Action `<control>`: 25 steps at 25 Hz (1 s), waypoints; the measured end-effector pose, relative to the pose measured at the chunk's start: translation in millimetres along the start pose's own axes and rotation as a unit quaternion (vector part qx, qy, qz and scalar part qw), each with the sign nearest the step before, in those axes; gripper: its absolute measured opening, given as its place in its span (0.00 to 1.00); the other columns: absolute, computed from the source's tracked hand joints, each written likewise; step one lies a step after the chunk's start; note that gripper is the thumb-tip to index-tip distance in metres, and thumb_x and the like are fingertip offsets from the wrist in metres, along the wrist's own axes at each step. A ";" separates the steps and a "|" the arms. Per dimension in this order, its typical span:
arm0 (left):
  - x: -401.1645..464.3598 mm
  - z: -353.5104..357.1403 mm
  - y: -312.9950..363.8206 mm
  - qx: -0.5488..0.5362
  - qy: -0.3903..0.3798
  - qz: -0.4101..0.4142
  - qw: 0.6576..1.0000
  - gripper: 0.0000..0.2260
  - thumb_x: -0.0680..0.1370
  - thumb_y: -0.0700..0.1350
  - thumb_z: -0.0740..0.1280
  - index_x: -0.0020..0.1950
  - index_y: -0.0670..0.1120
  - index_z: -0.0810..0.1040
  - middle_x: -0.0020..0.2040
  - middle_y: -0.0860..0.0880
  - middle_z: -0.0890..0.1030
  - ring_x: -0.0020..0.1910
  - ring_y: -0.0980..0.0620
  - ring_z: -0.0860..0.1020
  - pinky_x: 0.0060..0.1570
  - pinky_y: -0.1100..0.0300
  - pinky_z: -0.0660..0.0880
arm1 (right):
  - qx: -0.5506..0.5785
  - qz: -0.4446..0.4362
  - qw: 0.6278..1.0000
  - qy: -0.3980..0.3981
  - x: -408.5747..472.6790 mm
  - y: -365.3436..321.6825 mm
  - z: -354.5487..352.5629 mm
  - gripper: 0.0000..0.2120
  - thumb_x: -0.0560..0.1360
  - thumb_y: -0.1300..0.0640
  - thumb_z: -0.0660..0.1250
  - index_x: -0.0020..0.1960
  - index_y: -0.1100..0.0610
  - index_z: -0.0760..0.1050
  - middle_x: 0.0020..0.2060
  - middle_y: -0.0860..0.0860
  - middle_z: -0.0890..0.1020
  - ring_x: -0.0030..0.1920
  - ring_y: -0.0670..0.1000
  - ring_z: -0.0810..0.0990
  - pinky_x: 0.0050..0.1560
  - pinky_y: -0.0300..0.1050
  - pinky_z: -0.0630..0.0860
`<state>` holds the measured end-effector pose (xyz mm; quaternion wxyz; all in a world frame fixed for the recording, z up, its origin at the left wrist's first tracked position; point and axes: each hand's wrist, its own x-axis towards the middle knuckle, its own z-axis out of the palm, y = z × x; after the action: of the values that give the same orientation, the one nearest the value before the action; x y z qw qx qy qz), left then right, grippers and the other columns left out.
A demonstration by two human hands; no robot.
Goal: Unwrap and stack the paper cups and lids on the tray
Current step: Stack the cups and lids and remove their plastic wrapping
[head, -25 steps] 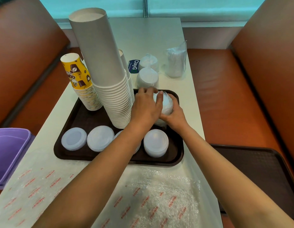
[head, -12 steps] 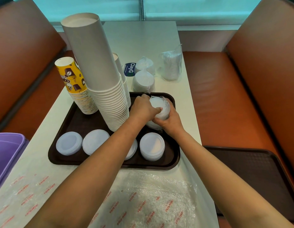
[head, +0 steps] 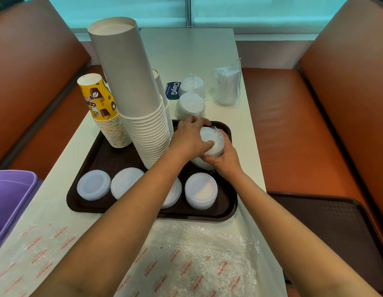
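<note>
A brown tray [head: 83, 200] carries a tall stack of white paper cups [head: 130, 86], a shorter yellow printed cup stack [head: 100, 103] and several low stacks of white lids [head: 93, 185] along its near edge. Over the tray's right rear corner both hands hold a plastic-wrapped pack of lids [head: 212, 140]. My left hand [head: 190, 138] grips it from the left and top, thumb pressed on its face. My right hand [head: 223, 161] cups it from below and behind.
Two more wrapped lid packs [head: 191, 103] and a wrapped pack of clear cups [head: 227, 86] stand on the table beyond the tray, beside a blue card [head: 173, 91]. Loose plastic wrap [head: 197, 260] covers the near table. A purple bin [head: 8, 202] stands left, a second brown tray [head: 336, 232] on the right seat.
The wrapped lid pack stays between both hands over the tray's right rear corner; my left hand's fingers have shifted over its top. The view moved slightly.
</note>
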<state>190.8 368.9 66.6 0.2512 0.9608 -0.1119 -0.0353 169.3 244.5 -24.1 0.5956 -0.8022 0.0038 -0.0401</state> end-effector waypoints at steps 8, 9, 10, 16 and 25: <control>16.2 -4.5 7.0 0.112 -0.111 0.043 0.987 0.31 0.72 0.57 0.70 0.72 0.50 0.65 0.70 0.47 0.66 0.68 0.46 0.65 0.66 0.52 0.63 | 0.001 0.022 1.000 -0.005 -0.3 1.1 -0.5 0.39 0.62 0.50 0.78 0.69 0.53 0.66 0.59 0.50 0.77 0.60 0.50 0.76 0.58 0.44 0.75; 18.1 -5.1 7.0 0.105 -0.116 0.036 0.987 0.32 0.71 0.57 0.71 0.71 0.50 0.65 0.69 0.47 0.67 0.67 0.47 0.67 0.66 0.52 0.65 | 0.005 0.021 1.000 -0.005 -0.1 1.3 -0.7 0.37 0.64 0.53 0.79 0.69 0.53 0.66 0.59 0.49 0.77 0.60 0.50 0.76 0.58 0.42 0.74; 19.4 -5.8 7.2 0.100 -0.119 0.031 0.987 0.32 0.70 0.57 0.72 0.71 0.50 0.66 0.68 0.47 0.68 0.66 0.47 0.68 0.65 0.53 0.66 | 0.010 0.020 1.000 -0.004 -0.3 1.1 -0.9 0.37 0.64 0.55 0.79 0.69 0.52 0.66 0.58 0.49 0.77 0.59 0.49 0.76 0.58 0.41 0.74; 16.8 -9.3 8.5 0.012 -0.124 -0.012 0.992 0.35 0.66 0.50 0.78 0.68 0.46 0.67 0.65 0.46 0.69 0.63 0.48 0.70 0.56 0.60 0.67 | 0.014 0.006 1.000 0.001 -2.9 -3.6 -0.4 0.39 0.61 0.50 0.78 0.68 0.49 0.66 0.57 0.45 0.75 0.58 0.47 0.75 0.59 0.41 0.72; -43.1 -9.4 8.7 -0.202 0.278 0.113 0.932 0.11 0.76 0.35 0.63 0.57 0.40 0.78 0.51 0.50 0.80 0.51 0.58 0.76 0.52 0.74 0.68 | 0.002 0.001 1.000 0.010 -3.7 -1.1 -0.4 0.43 0.55 0.39 0.73 0.68 0.48 0.66 0.61 0.46 0.76 0.61 0.47 0.74 0.61 0.41 0.71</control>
<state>148.4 376.0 79.5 0.4637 0.8420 -0.1354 0.2401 165.6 244.6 -23.1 0.5973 -0.8006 0.0110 -0.0476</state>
